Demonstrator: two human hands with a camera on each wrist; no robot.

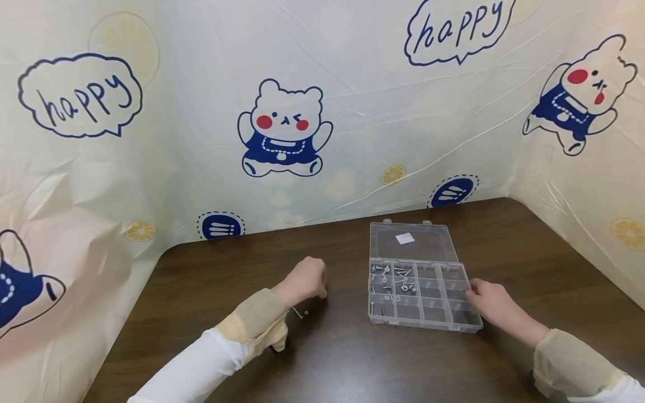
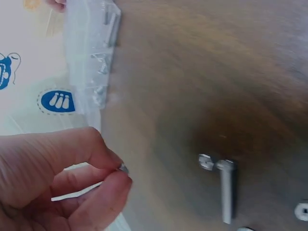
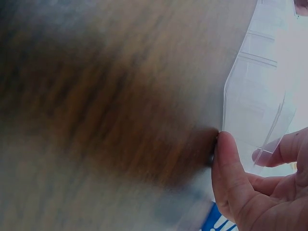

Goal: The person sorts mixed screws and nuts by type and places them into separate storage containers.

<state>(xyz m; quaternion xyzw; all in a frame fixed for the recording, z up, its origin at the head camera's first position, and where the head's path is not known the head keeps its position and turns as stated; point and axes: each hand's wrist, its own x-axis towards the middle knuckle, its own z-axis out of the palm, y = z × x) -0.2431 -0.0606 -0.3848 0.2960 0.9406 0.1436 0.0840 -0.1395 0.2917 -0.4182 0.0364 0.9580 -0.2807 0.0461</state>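
My left hand [image 1: 302, 282] is over the table, left of the box. Between thumb and forefinger it pinches a small silver metal fastener [image 2: 123, 168], mostly covered by the fingertips. A bolt [image 2: 227, 192] lies on the table near that hand, with a small nut [image 2: 206, 161] by its head. My right hand [image 1: 494, 302] grips the right side wall of a clear plastic compartment box [image 1: 428, 324], thumb and fingers on either side of the wall. The box's lid [image 1: 423, 243] is folded back, away from me. Screws, nuts and washers [image 1: 405, 289] lie in its left compartments.
Another small ring-shaped metal part [image 2: 302, 211] lies at the right edge of the left wrist view. The brown wooden table [image 1: 332, 358] ends at a patterned cloth backdrop [image 1: 353, 112], which also runs along both sides.
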